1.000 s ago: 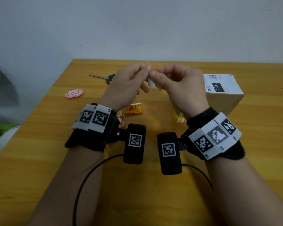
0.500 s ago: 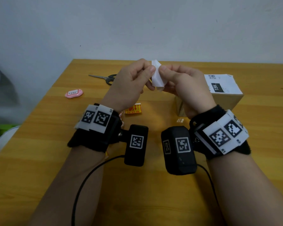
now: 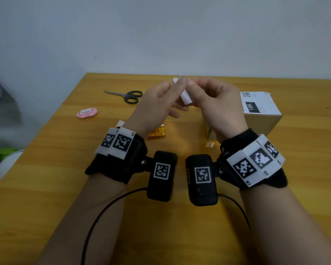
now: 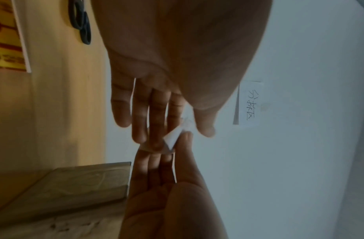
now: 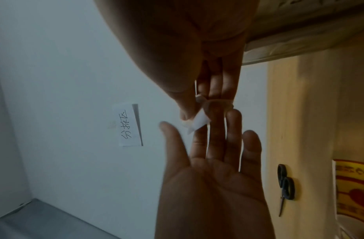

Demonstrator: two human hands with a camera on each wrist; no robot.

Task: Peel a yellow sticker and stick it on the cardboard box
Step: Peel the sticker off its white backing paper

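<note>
A small piece of sticker (image 3: 185, 96), white side towards me, is held up above the table between both hands. My right hand (image 3: 194, 87) pinches it between thumb and fingers; the right wrist view shows this pinch on the sticker (image 5: 198, 121). My left hand (image 3: 177, 87) has straight fingers lying against the sticker (image 4: 173, 137), and its thumb stands apart from it. The yellow face of the sticker is hidden. The cardboard box (image 3: 262, 123), with a white label on top, stands on the table just right of my right hand.
On the wooden table lie black scissors (image 3: 128, 95) at the back, a pink tag (image 3: 87, 112) at the left, a yellow printed sticker (image 3: 157, 131) under my left wrist and a small white scrap (image 3: 210, 144). A bowl (image 3: 6, 163) sits beyond the table's left edge.
My left hand has let go of its pinch: the fingers have straightened and the thumb has come away. My right hand still holds the sticker at about the same height.
</note>
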